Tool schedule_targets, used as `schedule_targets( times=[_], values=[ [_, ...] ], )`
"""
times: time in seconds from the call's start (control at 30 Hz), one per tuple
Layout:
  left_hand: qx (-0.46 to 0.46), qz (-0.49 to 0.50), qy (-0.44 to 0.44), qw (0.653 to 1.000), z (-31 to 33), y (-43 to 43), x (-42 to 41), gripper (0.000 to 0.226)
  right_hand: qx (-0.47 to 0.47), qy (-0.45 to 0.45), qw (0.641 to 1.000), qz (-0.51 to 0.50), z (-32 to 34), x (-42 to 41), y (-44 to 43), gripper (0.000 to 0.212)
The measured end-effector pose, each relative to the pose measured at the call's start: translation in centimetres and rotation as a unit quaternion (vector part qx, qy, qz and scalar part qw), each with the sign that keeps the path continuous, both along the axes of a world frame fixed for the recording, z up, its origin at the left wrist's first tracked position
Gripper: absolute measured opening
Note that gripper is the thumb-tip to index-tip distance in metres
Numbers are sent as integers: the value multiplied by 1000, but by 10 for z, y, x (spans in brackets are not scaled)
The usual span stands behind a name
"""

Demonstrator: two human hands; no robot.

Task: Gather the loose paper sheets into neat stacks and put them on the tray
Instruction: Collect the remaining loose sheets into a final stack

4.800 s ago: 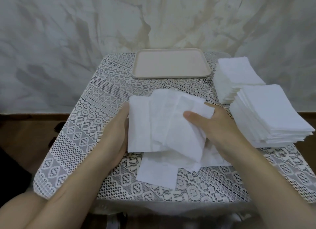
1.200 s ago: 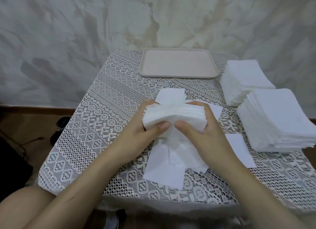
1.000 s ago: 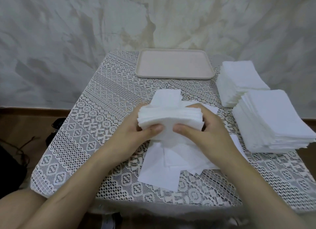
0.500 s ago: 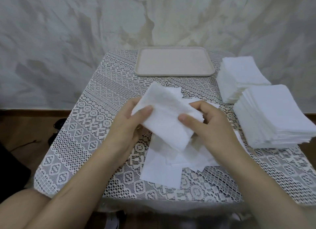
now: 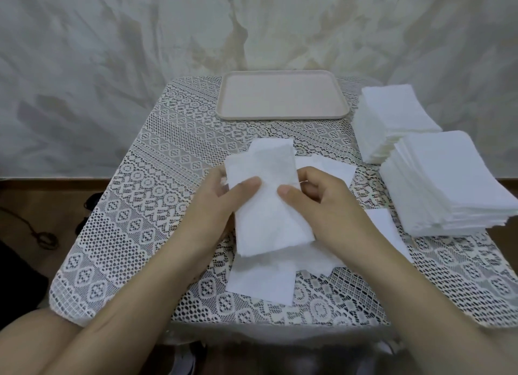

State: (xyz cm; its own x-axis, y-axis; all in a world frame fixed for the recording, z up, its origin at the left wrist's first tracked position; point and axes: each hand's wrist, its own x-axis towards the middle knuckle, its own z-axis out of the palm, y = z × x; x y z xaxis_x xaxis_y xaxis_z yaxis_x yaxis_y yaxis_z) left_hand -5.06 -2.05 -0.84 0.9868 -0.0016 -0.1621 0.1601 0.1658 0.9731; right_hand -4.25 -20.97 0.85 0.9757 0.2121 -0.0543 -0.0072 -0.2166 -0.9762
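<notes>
Both my left grip (image 5: pixel 215 206) and right grip (image 5: pixel 322 206) pinch the bundle (image 5: pixel 269 215), thumbs on top, over loose sheets (image 5: pixel 260 282) on the worktop (image 5: pixel 157 195), well short of the tray (image 5: pixel 280 100); I reckon a slack pinch could let its skewed sheets slide out.

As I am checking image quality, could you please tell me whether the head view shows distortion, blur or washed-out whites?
Head view: wide-angle bending bows the table edges; light is soft; the paper stacks and the bundle in the left hand and right hand wash out; the tray looks sharp.
</notes>
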Motion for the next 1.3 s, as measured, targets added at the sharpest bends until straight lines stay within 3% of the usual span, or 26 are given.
schedule_targets(
  times=[0.13, 0.27, 0.37, 0.5, 0.67, 0.77, 1.0, 1.3],
  values=[
    [32, -47, 22, 998, 8, 1, -2, 41, 29, 23, 999, -14, -3, 1, 3, 6],
    [63, 14, 23, 998, 8, 11, 0, 17, 15, 7, 1000, -12, -7, 7, -5, 6],
    [65, 29, 40, 997, 14, 24, 5, 16, -50, -6, 998, -30, -10, 15, -18, 13],
    [71, 24, 42, 996, 15, 36, 8, 17, -140, -46, 987, -63, -11, 29, -17, 3],
    [64, 54, 37, 996, 10, 35, 9, 12, -347, -141, 927, 20, -4, 44, 8, 35],
    [63, 63, 32, 995, 8, 37, 10, 13, -413, -152, 897, 36, -12, 51, 15, 28],
    [45, 60, 26, 997, 10, 34, 12, 17, -421, -205, 882, 56, -16, 56, 14, 18],
    [39, 58, 24, 997, 12, 33, 10, 15, -333, -246, 908, 59, 7, 42, -28, 8]
  ],
)
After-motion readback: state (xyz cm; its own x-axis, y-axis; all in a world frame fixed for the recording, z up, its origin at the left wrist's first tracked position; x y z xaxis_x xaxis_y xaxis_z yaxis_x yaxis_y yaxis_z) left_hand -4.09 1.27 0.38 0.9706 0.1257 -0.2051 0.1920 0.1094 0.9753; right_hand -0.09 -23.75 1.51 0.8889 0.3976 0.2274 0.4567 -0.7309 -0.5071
